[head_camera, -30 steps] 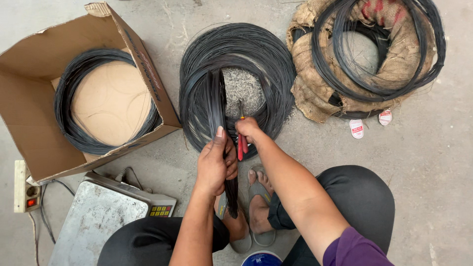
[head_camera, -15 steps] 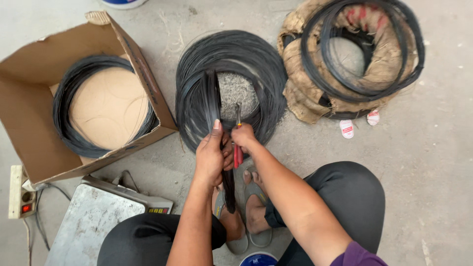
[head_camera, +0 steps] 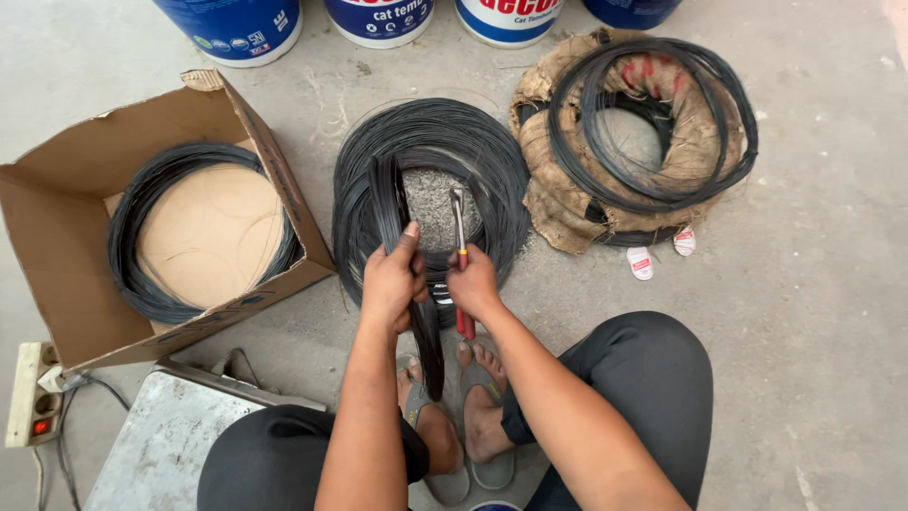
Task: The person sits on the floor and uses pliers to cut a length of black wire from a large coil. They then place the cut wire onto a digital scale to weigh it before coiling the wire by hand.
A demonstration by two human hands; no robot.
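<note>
Wire bundle held over the coil, pliers in hand.
My left hand (head_camera: 392, 284) is closed around the black wire bundle (head_camera: 409, 265), at 6 o'clock of the wire coil (head_camera: 430, 189); my right hand (head_camera: 473, 284) clasps red-handled pliers (head_camera: 460, 255). Risk: springy strands could slip and whip towards my feet (head_camera: 454, 416).

open brown cardboard box (head_camera: 71, 274) (left), labelled blue-white pails (head_camera: 236, 28)

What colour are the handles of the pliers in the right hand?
Red, seen in the head view: the pliers in the right hand.
</note>
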